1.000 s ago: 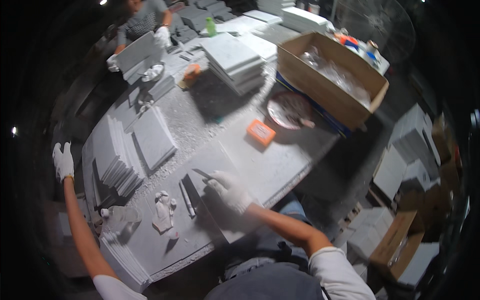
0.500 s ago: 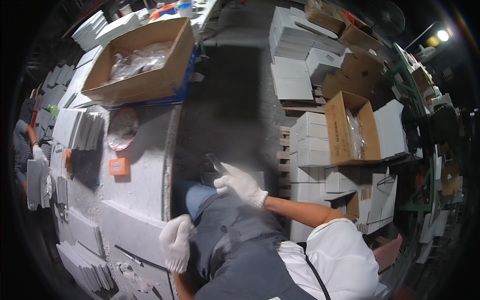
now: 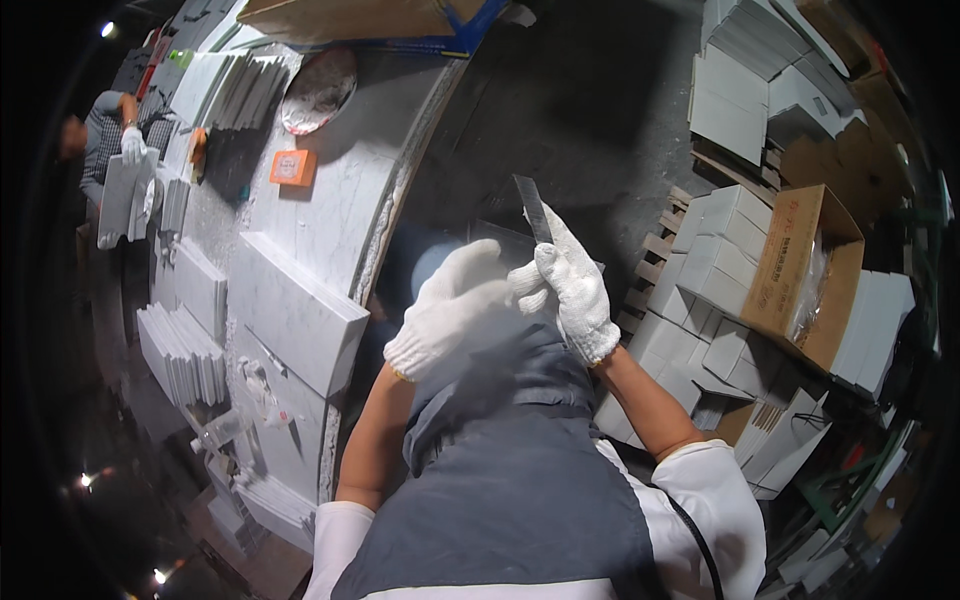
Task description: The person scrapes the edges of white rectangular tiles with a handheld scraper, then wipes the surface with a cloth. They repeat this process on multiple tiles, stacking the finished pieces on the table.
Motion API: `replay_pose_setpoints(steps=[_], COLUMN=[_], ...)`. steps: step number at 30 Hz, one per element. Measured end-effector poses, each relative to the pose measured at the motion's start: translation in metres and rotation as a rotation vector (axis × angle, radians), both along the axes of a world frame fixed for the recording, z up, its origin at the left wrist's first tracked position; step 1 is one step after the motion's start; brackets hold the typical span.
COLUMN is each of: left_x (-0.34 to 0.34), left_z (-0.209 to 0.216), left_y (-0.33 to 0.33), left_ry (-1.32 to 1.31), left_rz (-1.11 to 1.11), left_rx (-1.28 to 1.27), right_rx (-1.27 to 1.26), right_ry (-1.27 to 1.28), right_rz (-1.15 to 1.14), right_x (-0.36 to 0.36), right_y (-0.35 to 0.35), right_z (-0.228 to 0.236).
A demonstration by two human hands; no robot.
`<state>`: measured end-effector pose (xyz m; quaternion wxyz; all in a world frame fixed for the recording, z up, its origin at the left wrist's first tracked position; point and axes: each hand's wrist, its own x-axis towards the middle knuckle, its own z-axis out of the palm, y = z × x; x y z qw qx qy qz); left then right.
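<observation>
My right hand (image 3: 575, 290), in a white knitted glove, grips a flat, narrow dark-grey strip (image 3: 533, 208) that sticks up past the fingers. Whether it is a blade or some other flat tool I cannot make out. My left hand (image 3: 450, 305), gloved the same way, is just left of it, its fingers loosely stretched toward the right hand and partly smeared by motion. Nothing shows in the left hand. Both hands are above my lap, over a dark grey apron (image 3: 510, 480).
A stone-slab bench (image 3: 335, 190) at left bears an orange box (image 3: 293, 168), a round dish (image 3: 320, 92) and stacked white tiles (image 3: 185, 340). White cartons (image 3: 725, 235) and an open cardboard box (image 3: 783, 280) stand at right. A co-worker (image 3: 120, 140) handles a tile at far left.
My left hand has left the bench edge, uncurled and come across beside the right. The right hand has turned the strip more upright. The whole view has swung round.
</observation>
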<state>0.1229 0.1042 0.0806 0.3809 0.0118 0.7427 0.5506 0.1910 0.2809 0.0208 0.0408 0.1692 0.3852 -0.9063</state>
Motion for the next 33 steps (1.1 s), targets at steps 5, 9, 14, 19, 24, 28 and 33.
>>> replay_pose_setpoints(steps=[5,9,14,19,24,28,33], left_x=[-0.008,-0.017,-0.020,-0.028,-0.028,-0.021,-0.012], left_z=[-0.002,-0.005,-0.014,-0.020,-0.021,-0.019,-0.005], left_y=[0.015,0.022,0.015,0.003,0.003,-0.004,-0.040], left_ry=[-0.149,-0.072,-0.046,-0.072,0.014,0.107,0.213], left_rz=[0.211,0.197,0.152,0.270,0.180,0.023,0.016], left_rx=[0.130,-0.019,-0.178,-0.083,-0.045,-0.125,-0.224], right_rx=[0.112,0.081,-0.029,0.108,0.426,0.379,0.675], right_ry=[-0.035,-0.072,-0.219,-0.300,-0.190,-0.102,0.041], right_rz=[0.154,0.259,0.312,0.213,0.338,0.624,0.717], right_x=[0.002,0.004,0.008,0.002,0.000,-0.013,-0.030], right_y=[-0.004,-0.008,0.000,0.023,0.032,0.013,-0.024], right_z=[0.000,0.000,0.000,-0.017,-0.019,-0.001,0.013])
